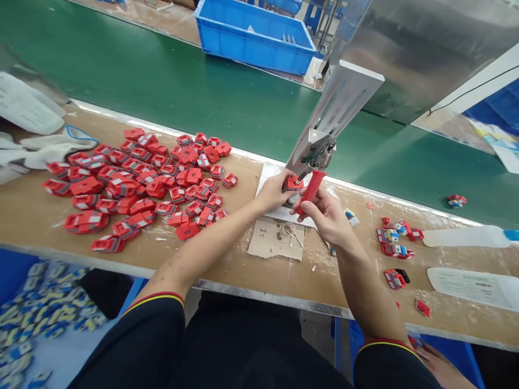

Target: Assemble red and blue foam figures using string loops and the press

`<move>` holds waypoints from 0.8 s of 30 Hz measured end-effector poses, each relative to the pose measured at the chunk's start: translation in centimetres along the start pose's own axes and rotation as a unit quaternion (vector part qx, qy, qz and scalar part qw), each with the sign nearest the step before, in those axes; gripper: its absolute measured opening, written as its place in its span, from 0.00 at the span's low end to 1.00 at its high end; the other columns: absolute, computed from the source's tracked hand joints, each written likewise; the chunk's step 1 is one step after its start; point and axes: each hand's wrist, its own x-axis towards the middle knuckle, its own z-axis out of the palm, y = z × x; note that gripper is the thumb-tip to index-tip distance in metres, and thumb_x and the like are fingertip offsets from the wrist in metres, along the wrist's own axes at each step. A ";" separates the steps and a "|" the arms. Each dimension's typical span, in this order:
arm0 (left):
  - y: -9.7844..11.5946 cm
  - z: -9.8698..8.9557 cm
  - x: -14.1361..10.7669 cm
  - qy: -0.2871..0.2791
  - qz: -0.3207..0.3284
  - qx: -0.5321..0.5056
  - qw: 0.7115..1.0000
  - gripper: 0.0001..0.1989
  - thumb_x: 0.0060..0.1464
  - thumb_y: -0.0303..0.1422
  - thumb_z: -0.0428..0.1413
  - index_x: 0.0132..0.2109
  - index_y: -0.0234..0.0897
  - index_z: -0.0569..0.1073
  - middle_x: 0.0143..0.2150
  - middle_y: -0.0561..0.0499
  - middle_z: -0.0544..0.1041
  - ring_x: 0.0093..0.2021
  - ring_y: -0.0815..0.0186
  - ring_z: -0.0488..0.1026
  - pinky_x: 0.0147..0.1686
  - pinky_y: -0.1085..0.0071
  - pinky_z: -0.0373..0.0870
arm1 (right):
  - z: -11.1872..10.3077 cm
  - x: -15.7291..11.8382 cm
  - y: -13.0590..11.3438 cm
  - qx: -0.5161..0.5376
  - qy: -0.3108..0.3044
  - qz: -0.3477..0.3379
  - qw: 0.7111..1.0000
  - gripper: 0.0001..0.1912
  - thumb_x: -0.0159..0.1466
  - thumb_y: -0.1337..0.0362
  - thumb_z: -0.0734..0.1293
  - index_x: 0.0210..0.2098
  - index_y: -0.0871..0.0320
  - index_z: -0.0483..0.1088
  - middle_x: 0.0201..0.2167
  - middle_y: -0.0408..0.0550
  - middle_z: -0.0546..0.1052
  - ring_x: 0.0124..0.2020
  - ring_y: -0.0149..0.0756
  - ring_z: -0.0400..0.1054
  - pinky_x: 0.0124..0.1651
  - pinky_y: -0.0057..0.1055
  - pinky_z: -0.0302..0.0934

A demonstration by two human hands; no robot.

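A metal press stand (332, 108) rises from a metal base plate (265, 175) at the centre of the bench. My left hand (275, 192) has its fingers closed on a small red part (292, 182) under the press head. The red ribbed handle (311, 190) of the press is gripped by my right hand (324, 213), just right of that part. Many red and grey parts (133, 178) lie in a loose pile to the left of my left hand. A piece of cardboard (275, 240) with cotton swabs on it lies in front of the base.
Several red, blue and white parts (395, 249) and two clear bottles (470, 236) lie at the right. White gloves (44, 148) lie far left. Behind runs a green belt (162, 75) with a blue crate (255, 40) beyond. Another person's hand (441, 367) shows at lower right.
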 end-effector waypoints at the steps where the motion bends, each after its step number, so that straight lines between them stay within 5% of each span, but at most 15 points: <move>1: 0.0 0.1 0.0 0.000 0.001 0.005 1.000 0.17 0.57 0.29 0.65 0.53 0.40 0.74 0.44 0.48 0.84 0.43 0.60 0.81 0.48 0.62 0.76 | 0.0 0.2 0.7 -0.024 0.011 -0.005 1.000 0.19 0.69 0.48 0.72 0.49 0.55 0.70 0.35 0.45 0.79 0.34 0.34 0.77 0.30 0.30 0.72; 7: 0.5 -0.8 0.0 -0.024 0.032 0.026 0.999 0.22 0.57 0.31 0.65 0.58 0.38 0.72 0.50 0.44 0.83 0.49 0.56 0.81 0.54 0.59 0.76 | -0.1 1.4 4.9 -0.175 0.115 -0.050 0.977 0.16 0.71 0.51 0.68 0.52 0.55 0.71 0.44 0.53 0.82 0.41 0.42 0.77 0.42 0.42 0.74; 12: -1.1 -9.1 -1.2 0.000 0.037 0.167 0.985 0.23 0.48 0.28 0.66 0.53 0.39 0.77 0.56 0.40 0.80 0.61 0.46 0.75 0.67 0.48 0.68 | -2.0 -3.0 6.1 -0.196 0.201 -0.099 0.955 0.20 0.74 0.47 0.65 0.56 0.53 0.71 0.47 0.53 0.82 0.40 0.39 0.76 0.41 0.38 0.72; 16: -3.6 -14.8 -2.5 -0.017 -0.012 0.281 0.960 0.16 0.36 0.25 0.71 0.32 0.42 0.73 0.35 0.46 0.76 0.57 0.39 0.72 0.70 0.34 0.57 | -2.4 -6.2 5.8 -0.306 0.066 -0.070 0.947 0.18 0.67 0.48 0.75 0.47 0.54 0.76 0.35 0.47 0.81 0.33 0.39 0.74 0.37 0.36 0.68; 20: -3.4 -14.8 -3.4 -0.013 0.010 0.240 0.971 0.11 0.43 0.26 0.68 0.31 0.44 0.74 0.30 0.50 0.72 0.48 0.47 0.75 0.67 0.39 0.63 | -1.2 -5.9 5.4 -0.384 -0.065 -0.039 0.920 0.06 0.66 0.60 0.75 0.42 0.54 0.78 0.36 0.48 0.82 0.37 0.41 0.76 0.41 0.37 0.68; 24: 0.0 -11.8 -5.7 0.038 -0.006 0.043 0.998 0.16 0.53 0.36 0.68 0.50 0.45 0.81 0.47 0.45 0.82 0.46 0.55 0.80 0.52 0.54 0.79 | -0.5 -4.7 6.0 -0.387 -0.066 -0.050 0.918 0.07 0.71 0.67 0.68 0.38 0.52 0.80 0.37 0.49 0.84 0.41 0.42 0.78 0.43 0.37 0.68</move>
